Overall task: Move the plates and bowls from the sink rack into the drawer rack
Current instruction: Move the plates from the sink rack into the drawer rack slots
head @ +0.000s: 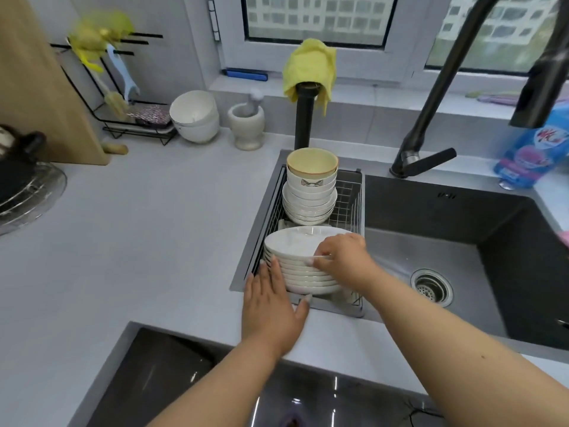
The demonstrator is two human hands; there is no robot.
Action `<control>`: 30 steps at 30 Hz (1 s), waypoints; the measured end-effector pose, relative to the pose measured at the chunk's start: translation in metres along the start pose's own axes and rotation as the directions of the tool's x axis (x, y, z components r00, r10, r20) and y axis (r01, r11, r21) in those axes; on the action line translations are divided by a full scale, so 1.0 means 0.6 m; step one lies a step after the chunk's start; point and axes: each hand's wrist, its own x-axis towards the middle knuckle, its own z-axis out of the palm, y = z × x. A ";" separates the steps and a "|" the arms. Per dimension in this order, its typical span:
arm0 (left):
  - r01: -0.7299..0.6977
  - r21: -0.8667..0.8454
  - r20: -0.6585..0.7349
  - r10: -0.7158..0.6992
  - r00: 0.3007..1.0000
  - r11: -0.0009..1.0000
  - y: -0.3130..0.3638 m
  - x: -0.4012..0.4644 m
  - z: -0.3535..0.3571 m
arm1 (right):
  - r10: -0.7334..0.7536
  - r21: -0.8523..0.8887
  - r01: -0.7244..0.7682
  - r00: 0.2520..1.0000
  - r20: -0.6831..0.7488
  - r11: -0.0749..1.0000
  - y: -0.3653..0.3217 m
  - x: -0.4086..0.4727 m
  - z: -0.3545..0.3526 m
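Grey worktop [138,226] under a window, dark sink [462,241] set into it. Wire sink rack [349,192] sits at the sink's left end. In it: a stack of white plates [303,266] nearest, a stack of bowls [311,192] behind. Left hand [271,303], fingers straight, flat against the plate stack's left side. Right hand [345,260] pinches the top plates' rim at the right. Black tap [431,134] behind the sink.
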 end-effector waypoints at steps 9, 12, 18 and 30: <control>-0.013 -0.007 -0.019 0.013 1.000 1.000 0.001 -0.002 -0.002 | -0.191 0.055 0.203 0.965 -0.179 0.978 0.001 0.010 -0.009; -0.013 0.003 -0.026 0.013 1.000 1.000 0.001 -0.002 0.000 | -0.282 -0.036 0.281 0.934 -0.220 0.959 -0.001 0.014 -0.016; -0.007 -0.001 -0.039 0.007 0.999 1.000 0.001 -0.004 0.001 | -0.374 -0.117 0.355 0.868 -0.327 0.927 -0.012 0.023 -0.041; 0.020 -0.049 -0.071 -0.024 0.997 0.999 0.005 -0.006 -0.001 | -0.291 0.027 0.347 0.824 -0.486 0.937 -0.017 -0.032 -0.133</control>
